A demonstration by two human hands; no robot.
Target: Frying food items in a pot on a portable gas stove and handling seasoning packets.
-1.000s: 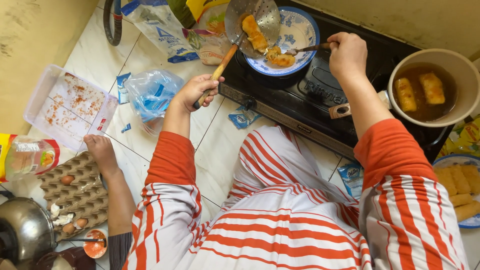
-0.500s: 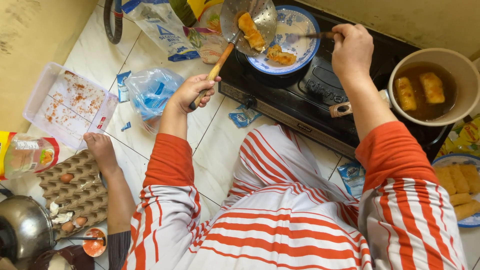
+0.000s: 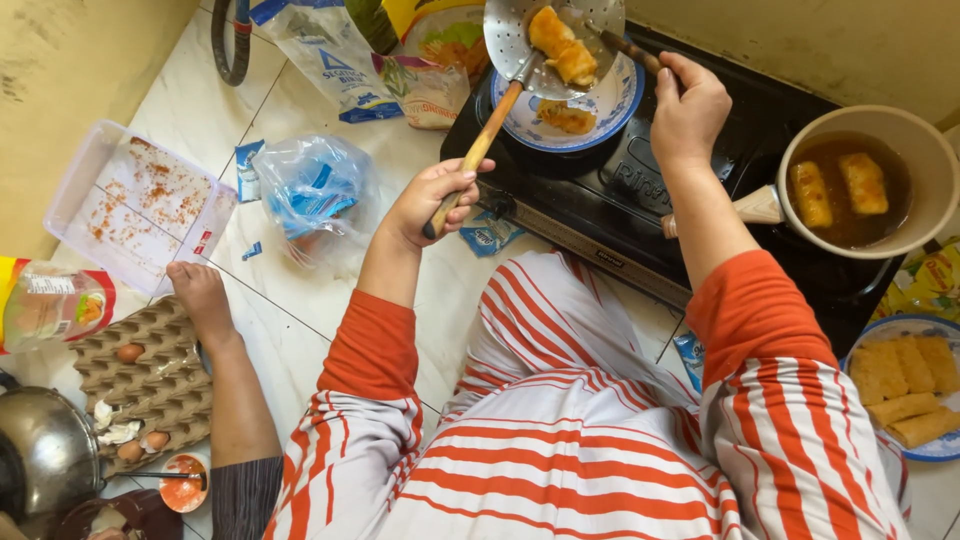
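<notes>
The left hand (image 3: 432, 200) clasps the skimmer (image 3: 552, 38) carrying two fried rolls (image 3: 562, 42) above the plate (image 3: 610, 105), at twelve o'clock. The right hand (image 3: 688, 100) pinches a thin utensil (image 3: 625, 45) against them. One roll already lies plated; two more fry in the pan (image 3: 915, 135) at three o'clock.

egg carton (image 3: 140, 385), clear plastic tray (image 3: 135, 205), crumpled plastic bag (image 3: 315, 190)

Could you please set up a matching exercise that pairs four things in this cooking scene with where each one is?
Things:
1. perforated skimmer
2. pot of oil
3. egg carton
4. blue-rimmed plate

Places:
a. on the stove's left side, under the skimmer
b. on the floor, far left
c. held up by the left hand, carrying fried rolls
d. on the stove's right side, two rolls frying inside

Pairs: 1-c, 2-d, 3-b, 4-a
</notes>
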